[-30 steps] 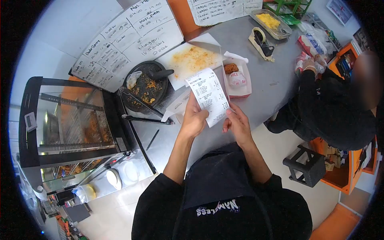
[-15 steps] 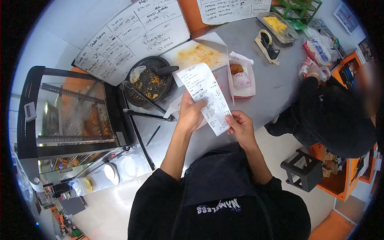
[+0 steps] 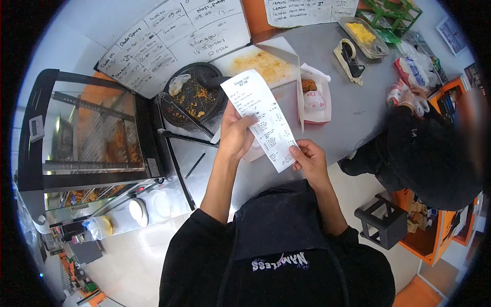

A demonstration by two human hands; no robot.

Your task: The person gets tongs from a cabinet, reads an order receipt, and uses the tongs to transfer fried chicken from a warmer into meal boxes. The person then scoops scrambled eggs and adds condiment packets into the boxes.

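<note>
A grey counter ran across the middle of the frame, with a glass-sided cabinet at the left and a whiteboard at the upper left. A co-worker in dark clothes leaned in at the right, hands at some plastic packaging, apart from the person's own.

Smaller things lay between: a white board smeared with orange crumbs, a dark stone bowl left of centre, and an open carton right of centre, holding a browned piece of food and a wrapped bundle (its print seemed to read "RICE").

The receipt was at the centre, above the counter, its long strip slanting from upper left to lower right. The left hand gripped its left edge, thumb over the printed face (the fingers behind were mostly hidden). The right hand pinched the lower right edge between thumb and fingers.

The paper looked very light, thin and limp, apt to curl, crease or tear if tugged. A gentle pinch at opposite edges suited it, keeping it fairly flat; greasy fingers would probably mark it.

Smallest was a slim black stick, left of the left forearm.
</note>
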